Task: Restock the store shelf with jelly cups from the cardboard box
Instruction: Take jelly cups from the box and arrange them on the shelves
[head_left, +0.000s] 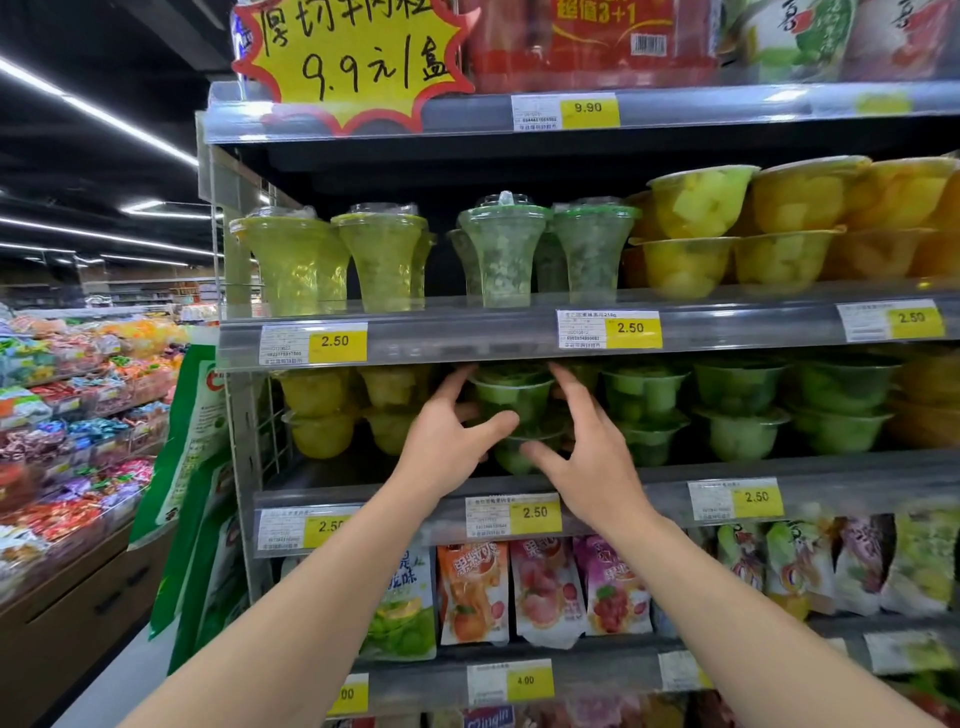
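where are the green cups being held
Head view, centre: green jelly cups on the shelf between left hand and right hand, right of yellow cups.

Shelf (857, 480): green jelly cups (737, 405) stacked centre-right, yellow cups (317, 410) left; price tags (535, 513) on rail.

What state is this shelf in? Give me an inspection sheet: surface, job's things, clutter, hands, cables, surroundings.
Surface: shelf, filled with stacked cups, price tags along its rail.
Job's things: green jelly cups, a stack at the shelf front; cardboard box not in view.
Clutter: nothing seen.
Hands: left hand and right hand grip the stack from either side.
Cables: nothing seen.
Surroundings: yellow jelly cups to the left, tall cups above, pouches below, candy bins across the aisle.
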